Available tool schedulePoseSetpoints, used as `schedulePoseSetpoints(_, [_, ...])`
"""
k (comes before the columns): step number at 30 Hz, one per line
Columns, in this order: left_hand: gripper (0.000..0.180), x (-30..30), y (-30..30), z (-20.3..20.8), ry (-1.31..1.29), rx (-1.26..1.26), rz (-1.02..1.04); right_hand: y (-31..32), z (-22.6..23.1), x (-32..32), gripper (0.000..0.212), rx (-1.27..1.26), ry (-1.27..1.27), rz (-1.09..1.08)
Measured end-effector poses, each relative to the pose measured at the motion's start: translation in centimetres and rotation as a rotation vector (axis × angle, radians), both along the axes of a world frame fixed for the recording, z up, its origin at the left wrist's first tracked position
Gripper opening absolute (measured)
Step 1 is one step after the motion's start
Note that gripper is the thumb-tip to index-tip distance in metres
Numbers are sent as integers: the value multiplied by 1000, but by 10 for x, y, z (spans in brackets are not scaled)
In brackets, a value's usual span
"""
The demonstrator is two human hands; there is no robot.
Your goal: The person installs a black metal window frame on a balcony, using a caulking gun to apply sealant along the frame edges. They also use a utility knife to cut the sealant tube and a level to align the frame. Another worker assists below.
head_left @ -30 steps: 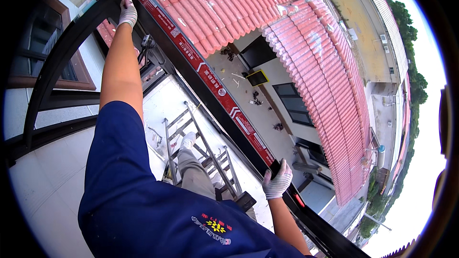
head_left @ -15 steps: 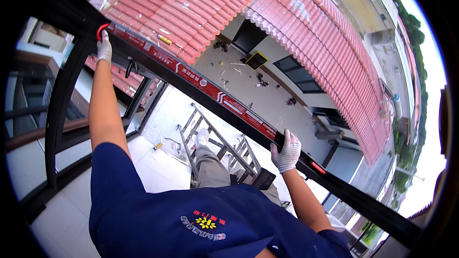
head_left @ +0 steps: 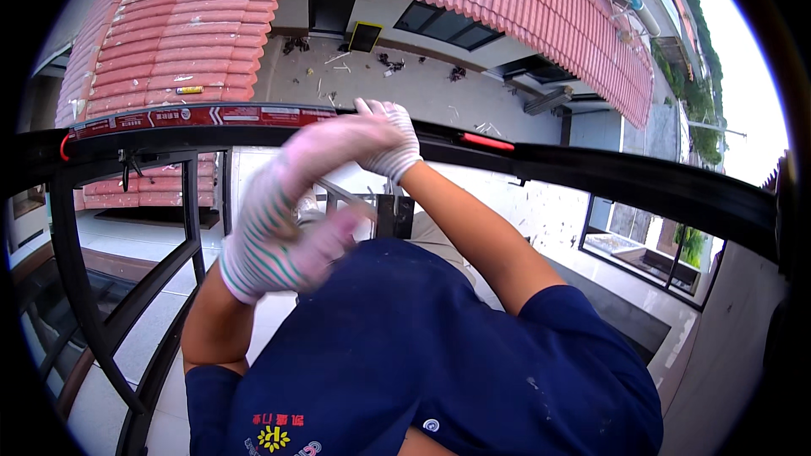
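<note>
A long black metal frame bar [head_left: 549,156] runs across in front of me, with a red printed film strip [head_left: 203,116] along its left part. My right hand [head_left: 390,137], in a striped white glove, is closed over the bar just right of the film's end. Nearer to me, my left hand [head_left: 283,207] is raised in front of my chest, gloved and blurred by motion. Its fingers reach toward my right hand with the thumb apart, and nothing shows in its grasp. Part of my right hand is hidden behind the left fingers.
A red strip [head_left: 487,142] sits on the bar at right and a red loop [head_left: 65,148] at its left end. An open black window sash [head_left: 84,279] stands at left. Beyond and below the bar are red tiled roofs [head_left: 186,25] and a littered courtyard [head_left: 338,76].
My left hand has left the bar's far left end and come in before my chest. My view has turned, so the bar now lies nearly level. My right hand stays on the bar.
</note>
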State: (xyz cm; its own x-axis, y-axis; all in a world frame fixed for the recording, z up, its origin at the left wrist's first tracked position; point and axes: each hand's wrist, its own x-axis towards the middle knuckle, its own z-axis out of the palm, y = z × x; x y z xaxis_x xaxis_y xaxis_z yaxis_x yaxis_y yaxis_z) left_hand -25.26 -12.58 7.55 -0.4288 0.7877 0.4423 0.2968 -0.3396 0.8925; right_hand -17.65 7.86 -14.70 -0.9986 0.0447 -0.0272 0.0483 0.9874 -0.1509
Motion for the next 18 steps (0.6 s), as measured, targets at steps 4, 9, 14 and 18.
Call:
schedulePoseSetpoints(4, [40, 80, 68, 77, 220, 360, -164, 4, 17, 4, 69, -173, 69, -4])
schedulePoseSetpoints(9, [33, 145, 98, 103, 126, 343, -115, 42, 27, 76, 56, -243, 398, -117])
schedulePoseSetpoints(14, [40, 127, 113, 74, 297, 158, -37, 76, 54, 180, 33, -286, 594, -345])
schedulePoseSetpoints(18, [54, 74, 65, -34, 514, -408, 307, 143, -3, 276, 24, -300, 649, -641])
